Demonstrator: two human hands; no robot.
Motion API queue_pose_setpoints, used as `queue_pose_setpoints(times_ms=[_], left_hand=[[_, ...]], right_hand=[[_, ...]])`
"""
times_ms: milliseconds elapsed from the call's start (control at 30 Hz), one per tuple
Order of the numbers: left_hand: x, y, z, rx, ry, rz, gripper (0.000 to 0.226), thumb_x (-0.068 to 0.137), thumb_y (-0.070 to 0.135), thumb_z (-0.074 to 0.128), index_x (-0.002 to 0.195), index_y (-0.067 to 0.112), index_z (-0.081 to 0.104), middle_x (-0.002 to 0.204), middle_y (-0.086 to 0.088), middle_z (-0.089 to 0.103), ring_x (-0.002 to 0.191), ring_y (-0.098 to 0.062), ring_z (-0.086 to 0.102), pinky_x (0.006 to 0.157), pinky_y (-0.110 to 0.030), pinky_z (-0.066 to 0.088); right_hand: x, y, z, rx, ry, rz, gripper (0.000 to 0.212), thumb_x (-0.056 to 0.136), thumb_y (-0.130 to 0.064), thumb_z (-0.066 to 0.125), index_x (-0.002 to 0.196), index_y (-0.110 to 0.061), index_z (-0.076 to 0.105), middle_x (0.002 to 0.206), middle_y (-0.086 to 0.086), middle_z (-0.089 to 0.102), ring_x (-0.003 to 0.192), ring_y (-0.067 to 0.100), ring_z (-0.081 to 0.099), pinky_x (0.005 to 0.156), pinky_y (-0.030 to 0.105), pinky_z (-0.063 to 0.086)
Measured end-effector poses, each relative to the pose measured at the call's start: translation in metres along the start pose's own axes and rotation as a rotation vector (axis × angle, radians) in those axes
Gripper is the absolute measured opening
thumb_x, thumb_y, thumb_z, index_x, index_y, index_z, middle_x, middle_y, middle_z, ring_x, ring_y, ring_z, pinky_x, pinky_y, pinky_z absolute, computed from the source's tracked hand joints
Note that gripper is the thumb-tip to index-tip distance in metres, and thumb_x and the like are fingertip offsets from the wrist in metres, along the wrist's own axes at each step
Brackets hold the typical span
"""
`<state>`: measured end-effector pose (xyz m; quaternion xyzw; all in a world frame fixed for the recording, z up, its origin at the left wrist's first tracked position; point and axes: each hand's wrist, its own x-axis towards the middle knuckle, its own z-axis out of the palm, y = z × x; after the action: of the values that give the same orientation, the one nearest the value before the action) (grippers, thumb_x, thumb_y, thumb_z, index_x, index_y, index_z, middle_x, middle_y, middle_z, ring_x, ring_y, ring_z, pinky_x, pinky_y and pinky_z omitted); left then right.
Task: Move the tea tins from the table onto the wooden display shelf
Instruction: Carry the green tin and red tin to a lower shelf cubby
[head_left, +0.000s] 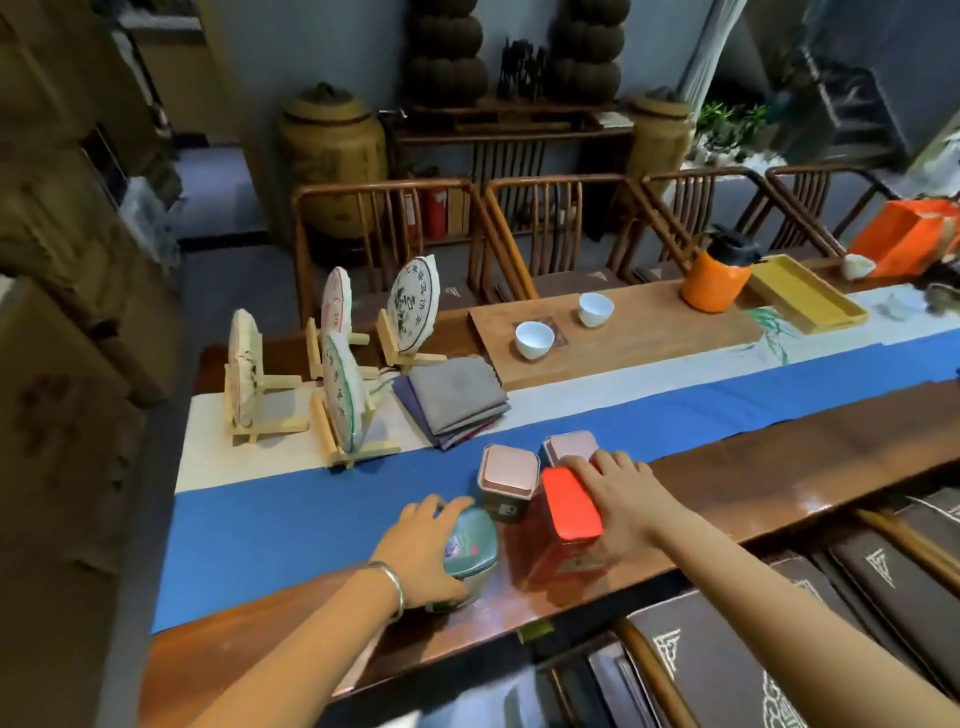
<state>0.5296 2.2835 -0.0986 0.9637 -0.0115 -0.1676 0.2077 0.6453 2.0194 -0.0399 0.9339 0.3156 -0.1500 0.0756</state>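
Head view: the green tea tin (470, 553) is gripped by the left hand (423, 545). At three o'clock, the red tea tin (571, 512) is gripped by the right hand (621, 501), pink-lidded tins (508, 475) at twelve.

We read this as tea shop or tea house showroom. Long wooden table (779, 441) with blue runner (311, 519). Wrapped round tea cakes (413, 306) propped upright on small wooden stands. White tea cups (534, 339) on wooden tray (649, 332), orange thermos jug (712, 278) beside yellow tray (808, 301). Tea tins (508, 480) grouped on runner. Row of wooden chairs (545, 228) behind, large ceramic jars (332, 156) by wall, dark boxed goods (727, 660) stacked near edge.
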Motion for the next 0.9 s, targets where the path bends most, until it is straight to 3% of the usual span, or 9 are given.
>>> queue_pose_setpoints(times_ms=[67, 200, 367, 500, 600, 700, 900], left_hand=[[0.001, 0.000, 0.003, -0.036, 0.055, -0.002, 0.099, 0.056, 0.078, 0.053, 0.141, 0.037, 0.025, 0.118, 0.003, 0.042, 0.105, -0.025, 0.047, 0.087, -0.037, 0.047], [0.001, 0.001, 0.006, -0.037, 0.093, -0.010, 0.096, 0.057, 0.083, 0.051, 0.138, 0.037, 0.029, 0.117, 0.006, 0.044, 0.101, -0.021, 0.048, 0.090, -0.038, 0.047], [0.002, 0.009, 0.007, -0.059, 0.143, -0.087, 0.093, 0.054, 0.082, 0.053, 0.134, 0.039, 0.030, 0.113, 0.005, 0.043, 0.098, -0.023, 0.049, 0.088, -0.039, 0.048], [-0.003, 0.020, 0.009, -0.116, 0.187, -0.162, 0.091, 0.051, 0.078, 0.055, 0.131, 0.042, 0.030, 0.107, 0.005, 0.035, 0.094, -0.023, 0.050, 0.082, -0.037, 0.051], [-0.011, 0.031, 0.014, -0.156, 0.216, -0.261, 0.099, 0.052, 0.070, 0.061, 0.138, 0.034, 0.028, 0.114, 0.001, 0.037, 0.100, -0.026, 0.051, 0.085, -0.039, 0.050], [-0.022, 0.040, 0.021, -0.223, 0.283, -0.354, 0.098, 0.058, 0.046, 0.077, 0.139, 0.022, 0.027, 0.126, -0.006, 0.041, 0.108, -0.028, 0.052, 0.089, -0.040, 0.049], [-0.063, 0.039, 0.029, -0.287, 0.306, -0.395, 0.081, 0.057, 0.037, 0.079, 0.124, 0.034, 0.033, 0.106, 0.003, 0.042, 0.089, -0.020, 0.056, 0.075, -0.031, 0.052]], right_hand=[[0.004, 0.004, 0.008, 0.041, 0.048, -0.015, 0.116, 0.051, -0.084, 0.059, 0.145, -0.035, 0.012, 0.123, 0.000, 0.042, 0.106, 0.023, 0.042, 0.089, 0.041, 0.038], [0.007, 0.008, 0.019, 0.062, 0.101, -0.045, 0.111, 0.052, -0.080, 0.056, 0.144, -0.036, 0.012, 0.119, 0.000, 0.043, 0.103, 0.022, 0.042, 0.083, 0.039, 0.036], [0.007, 0.011, 0.021, 0.100, 0.115, -0.080, 0.110, 0.055, -0.076, 0.055, 0.144, -0.034, 0.007, 0.126, 0.003, 0.042, 0.111, 0.025, 0.041, 0.086, 0.041, 0.037], [0.006, 0.011, 0.022, 0.119, 0.149, -0.069, 0.102, 0.055, -0.071, 0.058, 0.139, -0.026, 0.019, 0.125, 0.003, 0.043, 0.111, 0.026, 0.042, 0.088, 0.042, 0.038], [0.006, 0.011, 0.022, 0.127, 0.136, -0.084, 0.103, 0.057, -0.071, 0.060, 0.139, -0.024, 0.020, 0.128, 0.003, 0.042, 0.115, 0.026, 0.042, 0.092, 0.044, 0.039], [0.008, 0.015, 0.019, 0.129, 0.120, -0.129, 0.106, 0.059, -0.067, 0.064, 0.143, -0.022, 0.017, 0.131, 0.005, 0.040, 0.118, 0.028, 0.040, 0.095, 0.045, 0.039], [0.004, 0.027, 0.013, 0.102, 0.023, -0.368, 0.113, 0.062, -0.065, 0.067, 0.148, -0.030, 0.004, 0.136, 0.005, 0.037, 0.120, 0.025, 0.037, 0.097, 0.042, 0.038]])
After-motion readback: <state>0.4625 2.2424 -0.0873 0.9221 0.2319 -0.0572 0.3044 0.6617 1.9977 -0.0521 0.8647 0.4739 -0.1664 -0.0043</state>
